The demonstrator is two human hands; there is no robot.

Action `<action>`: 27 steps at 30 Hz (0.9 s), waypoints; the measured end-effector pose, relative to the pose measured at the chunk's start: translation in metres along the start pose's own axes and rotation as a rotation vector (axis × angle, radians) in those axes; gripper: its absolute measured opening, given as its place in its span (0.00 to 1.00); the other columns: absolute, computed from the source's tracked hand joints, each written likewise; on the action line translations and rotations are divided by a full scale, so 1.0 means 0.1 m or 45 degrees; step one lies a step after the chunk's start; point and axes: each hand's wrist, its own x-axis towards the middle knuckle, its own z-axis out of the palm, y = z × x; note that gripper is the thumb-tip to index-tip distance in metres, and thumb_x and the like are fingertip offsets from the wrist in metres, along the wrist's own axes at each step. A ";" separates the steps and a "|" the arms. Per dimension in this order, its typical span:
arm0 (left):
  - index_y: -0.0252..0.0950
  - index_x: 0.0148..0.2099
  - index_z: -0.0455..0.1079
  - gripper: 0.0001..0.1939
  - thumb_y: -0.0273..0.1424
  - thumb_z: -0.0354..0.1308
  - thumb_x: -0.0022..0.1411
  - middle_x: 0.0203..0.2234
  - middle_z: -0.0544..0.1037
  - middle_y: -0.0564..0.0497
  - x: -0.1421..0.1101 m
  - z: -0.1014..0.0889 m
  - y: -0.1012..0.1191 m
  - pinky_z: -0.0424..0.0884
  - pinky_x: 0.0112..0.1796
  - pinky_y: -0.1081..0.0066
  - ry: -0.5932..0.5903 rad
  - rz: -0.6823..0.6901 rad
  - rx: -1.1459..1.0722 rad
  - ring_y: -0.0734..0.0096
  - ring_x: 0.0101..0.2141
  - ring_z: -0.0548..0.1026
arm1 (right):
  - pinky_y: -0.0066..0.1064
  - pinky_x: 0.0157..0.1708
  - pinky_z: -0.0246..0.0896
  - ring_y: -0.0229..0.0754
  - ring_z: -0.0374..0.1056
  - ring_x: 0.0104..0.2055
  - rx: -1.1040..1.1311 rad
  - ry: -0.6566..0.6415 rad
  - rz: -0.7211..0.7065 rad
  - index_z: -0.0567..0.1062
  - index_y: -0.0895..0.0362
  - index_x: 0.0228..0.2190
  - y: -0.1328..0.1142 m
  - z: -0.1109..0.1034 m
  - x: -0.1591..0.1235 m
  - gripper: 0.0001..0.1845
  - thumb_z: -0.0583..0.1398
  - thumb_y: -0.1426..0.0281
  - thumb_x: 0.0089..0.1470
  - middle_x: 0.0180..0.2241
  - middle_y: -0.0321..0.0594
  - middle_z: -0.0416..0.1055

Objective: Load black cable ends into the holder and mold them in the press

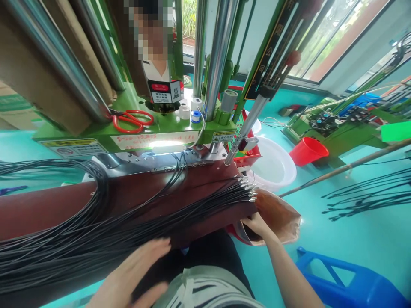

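My left hand (136, 267) hovers over my lap at the front edge of the brown tabletop. Its fingers and thumb are spread, slightly blurred, with nothing between them. My right hand (255, 224) reaches down at the table's right corner, at the mouth of a brown-lined bag (282, 216); its fingertips are hidden there. Beside both hands, a thick bundle of black cables (180, 211) lies along the tabletop (128, 188), metal connector ends (252, 190) pointing right. A few more cables (180, 167) run up into the mould of a green press (208, 132).
Red-handled scissors (133, 122) and small tape rolls (195, 116) rest on the press plate. Right of the table stand a white tub (272, 164), a red bucket (308, 151) and a blue stool (349, 278). More cables (369, 194) hang at far right. Another person is behind the press.
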 end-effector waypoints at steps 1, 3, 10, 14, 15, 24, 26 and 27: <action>0.45 0.52 0.65 0.26 0.44 0.57 0.50 0.52 0.68 0.51 0.28 0.04 0.19 0.61 0.52 0.63 -0.003 0.137 0.146 0.60 0.52 0.65 | 0.44 0.45 0.60 0.52 0.66 0.43 -0.014 -0.008 -0.013 0.74 0.60 0.34 0.00 0.00 0.00 0.18 0.60 0.67 0.38 0.38 0.46 0.73; 0.37 0.55 0.62 0.28 0.44 0.52 0.55 0.56 0.63 0.44 0.81 0.15 0.49 0.59 0.52 0.57 0.076 0.248 0.430 0.55 0.56 0.59 | 0.42 0.43 0.61 0.50 0.66 0.40 -0.052 -0.038 -0.053 0.73 0.61 0.34 -0.01 0.00 0.01 0.15 0.58 0.69 0.40 0.37 0.45 0.73; 0.29 0.45 0.65 0.18 0.38 0.45 0.61 0.35 0.74 0.40 1.50 0.41 0.73 0.65 0.36 0.63 -0.196 0.217 0.978 0.57 0.37 0.72 | 0.38 0.45 0.60 0.46 0.66 0.42 -0.192 -0.173 -0.205 0.70 0.60 0.40 0.01 -0.15 -0.12 0.18 0.53 0.76 0.45 0.40 0.43 0.72; 0.33 0.36 0.64 0.15 0.36 0.39 0.64 0.31 0.72 0.46 1.55 0.36 0.68 0.62 0.27 0.69 -0.475 0.301 0.919 0.63 0.29 0.72 | 0.37 0.44 0.61 0.45 0.66 0.43 -0.198 -0.271 -0.151 0.68 0.58 0.44 -0.01 -0.23 -0.23 0.20 0.54 0.76 0.46 0.43 0.43 0.71; 0.34 0.35 0.64 0.15 0.35 0.39 0.64 0.30 0.72 0.47 1.57 0.33 0.68 0.62 0.27 0.69 -0.507 0.323 0.875 0.64 0.29 0.72 | 0.37 0.44 0.61 0.45 0.66 0.43 -0.217 -0.277 -0.155 0.68 0.57 0.45 -0.03 -0.25 -0.24 0.21 0.54 0.76 0.46 0.43 0.43 0.70; 0.37 0.31 0.61 0.14 0.38 0.40 0.63 0.29 0.71 0.47 1.56 -0.13 0.72 0.63 0.33 0.69 0.027 0.469 0.583 0.66 0.32 0.70 | 0.39 0.46 0.60 0.48 0.67 0.45 -0.629 0.103 -0.250 0.71 0.56 0.43 -0.51 -0.64 -0.40 0.17 0.54 0.71 0.51 0.43 0.45 0.72; 0.38 0.33 0.61 0.13 0.39 0.42 0.62 0.26 0.71 0.50 1.49 -0.24 0.75 0.63 0.32 0.71 0.038 0.397 0.379 0.69 0.29 0.70 | 0.38 0.45 0.61 0.46 0.68 0.43 -0.456 0.132 -0.354 0.71 0.55 0.42 -0.68 -0.60 -0.44 0.15 0.53 0.70 0.53 0.40 0.44 0.73; 0.38 0.33 0.61 0.13 0.39 0.42 0.62 0.22 0.70 0.52 1.46 -0.28 0.76 0.63 0.31 0.72 -0.006 0.332 0.275 0.71 0.26 0.69 | 0.37 0.43 0.62 0.44 0.69 0.41 -0.290 0.053 -0.421 0.71 0.55 0.42 -0.77 -0.54 -0.44 0.14 0.53 0.69 0.54 0.39 0.43 0.73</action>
